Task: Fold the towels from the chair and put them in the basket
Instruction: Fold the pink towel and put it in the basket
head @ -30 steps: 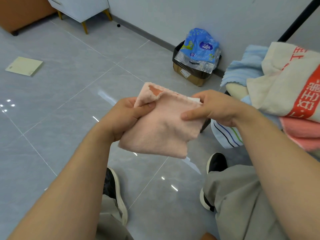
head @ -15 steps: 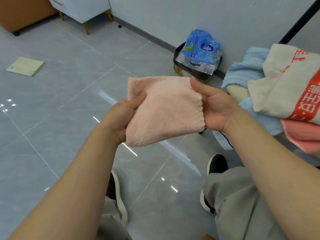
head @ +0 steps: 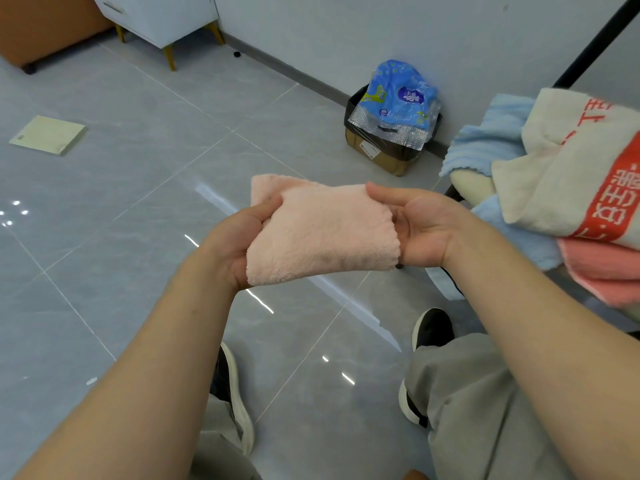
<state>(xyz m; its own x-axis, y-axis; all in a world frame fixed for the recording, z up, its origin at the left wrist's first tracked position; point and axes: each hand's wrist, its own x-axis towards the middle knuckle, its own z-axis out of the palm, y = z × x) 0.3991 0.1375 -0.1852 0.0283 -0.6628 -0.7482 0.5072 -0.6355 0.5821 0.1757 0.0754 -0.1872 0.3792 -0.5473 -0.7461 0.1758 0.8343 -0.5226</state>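
A small pale pink towel [head: 322, 233], folded into a thick square, is held in the air over the floor between both hands. My left hand [head: 235, 237] pinches its left edge, thumb on top. My right hand [head: 422, 226] holds the right edge, thumb over the top corner and fingers behind the cloth. On the right a pile of unfolded towels lies on the chair: a light blue towel [head: 485, 136], a cream towel with a red printed band [head: 581, 168] and a coral pink towel [head: 606, 268]. No basket is in view.
A cardboard box [head: 377, 150] holding a blue plastic bag [head: 398, 95] stands by the wall ahead. A pale yellow flat board [head: 48, 135] lies on the tiled floor at left. A white cabinet [head: 156, 15] on gold legs is at the back. My shoes and grey trousers are below.
The pink towel went from a half-made fold to a flat square. Since then both hands have lowered it a little and tilted it flatter, and the grips are unchanged.
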